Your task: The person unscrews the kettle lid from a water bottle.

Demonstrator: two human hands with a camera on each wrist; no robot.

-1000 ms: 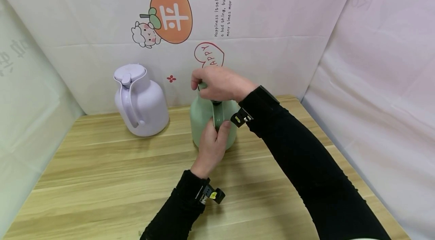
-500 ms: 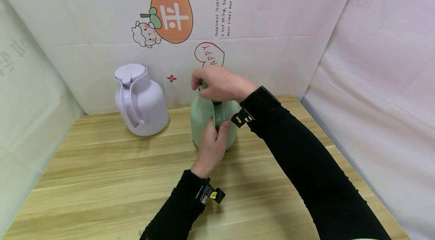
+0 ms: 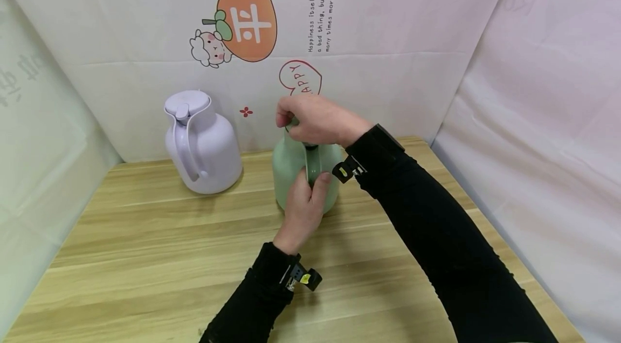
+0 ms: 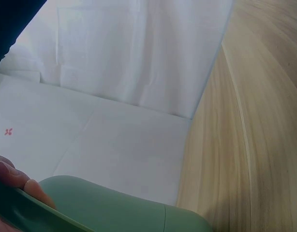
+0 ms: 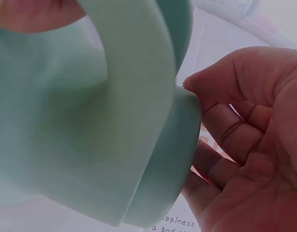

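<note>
Maybe the mid-frame green thermos jug (image 3: 288, 165) tips if the left hand (image 3: 303, 208), gripping its handle (image 3: 313, 161), slackens while the right hand (image 3: 322, 117), pinching its lid (image 5: 171, 154), pulls.

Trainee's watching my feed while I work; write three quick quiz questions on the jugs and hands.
1. True or false: the lilac jug stands clear of both hands.
2. Fill the gap: the right hand grips the green jug's ____.
3. What part of that jug does the left hand hold?

Key:
1. True.
2. Lid.
3. Its handle.
</note>
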